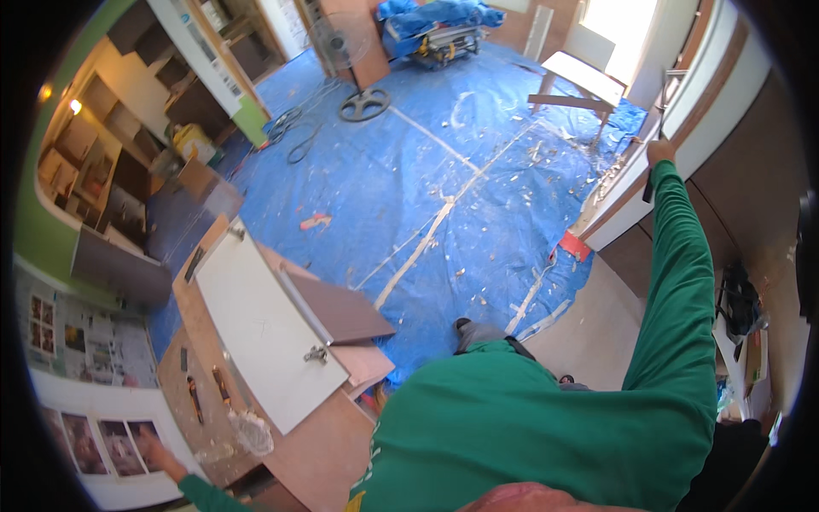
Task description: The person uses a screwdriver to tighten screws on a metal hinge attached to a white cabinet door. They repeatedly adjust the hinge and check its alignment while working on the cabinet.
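Note:
My right arm in a green sleeve reaches to the white, wood-edged door frame at the right. My right hand is closed on a dark, narrow object against the frame; what it is I cannot make out. My left hand is at the lower left, smeared by motion, over or near printed photo sheets on the wall; its grip is unclear. Beside it a plywood worktop holds a white hinged panel, a brown panel, two screwdriver-like tools and crumpled clear plastic.
Blue sheeting with tape strips and debris covers the floor. A standing fan, loose cables, a tarp-covered machine and a small table stand farther back. Cluttered cabinets show through the left opening.

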A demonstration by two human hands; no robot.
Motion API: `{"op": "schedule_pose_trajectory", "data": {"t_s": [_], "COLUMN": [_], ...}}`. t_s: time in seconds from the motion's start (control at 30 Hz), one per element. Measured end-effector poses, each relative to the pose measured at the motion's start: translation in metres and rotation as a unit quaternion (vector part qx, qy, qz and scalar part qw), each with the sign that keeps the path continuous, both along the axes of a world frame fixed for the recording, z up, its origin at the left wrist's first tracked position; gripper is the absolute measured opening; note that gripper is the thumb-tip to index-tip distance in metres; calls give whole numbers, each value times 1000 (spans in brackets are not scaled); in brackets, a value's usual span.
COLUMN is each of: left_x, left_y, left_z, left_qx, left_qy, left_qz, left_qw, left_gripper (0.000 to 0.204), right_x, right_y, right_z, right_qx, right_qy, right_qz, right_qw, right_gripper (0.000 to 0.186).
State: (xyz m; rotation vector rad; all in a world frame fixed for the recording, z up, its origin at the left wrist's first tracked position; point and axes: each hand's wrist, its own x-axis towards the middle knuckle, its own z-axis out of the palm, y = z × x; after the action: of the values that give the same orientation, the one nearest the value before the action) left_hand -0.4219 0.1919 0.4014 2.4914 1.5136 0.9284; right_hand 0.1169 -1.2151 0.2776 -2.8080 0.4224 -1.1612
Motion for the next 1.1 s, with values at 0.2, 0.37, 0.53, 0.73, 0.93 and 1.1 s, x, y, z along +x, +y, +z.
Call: {"op": "schedule_pose_trajectory", "data": {"t_s": [0.2,0.37,0.53,0.73,0.93,1.1], "left_x": [184,256,209,148,133,113], "left_y": [-144,-250,-201,-247,-268,-266], "left_z": [-120,-81,-50,-7,-5,-2], "left_qx": [-16,-134,78,205,239,257], "left_qy": [-65,-59,-30,-15,-6,6], "left_qz": [-142,-269,-142,-52,-24,27], "left_qw": [988,952,986,977,971,966], "left_gripper": [94,87,83,78,73,70], "right_x": [-10,-8,-44,-146,-135,-117], "right_y": [82,216,57,-11,1,-13], "right_z": [8,39,69,109,114,109], "right_qx": [136,106,106,212,217,147], "right_qy": [115,114,152,110,118,119], "right_qz": [13,139,-50,-253,-228,-223], "right_qw": [984,978,981,937,942,956], "right_gripper": [46,61,47,56,54,51]}}
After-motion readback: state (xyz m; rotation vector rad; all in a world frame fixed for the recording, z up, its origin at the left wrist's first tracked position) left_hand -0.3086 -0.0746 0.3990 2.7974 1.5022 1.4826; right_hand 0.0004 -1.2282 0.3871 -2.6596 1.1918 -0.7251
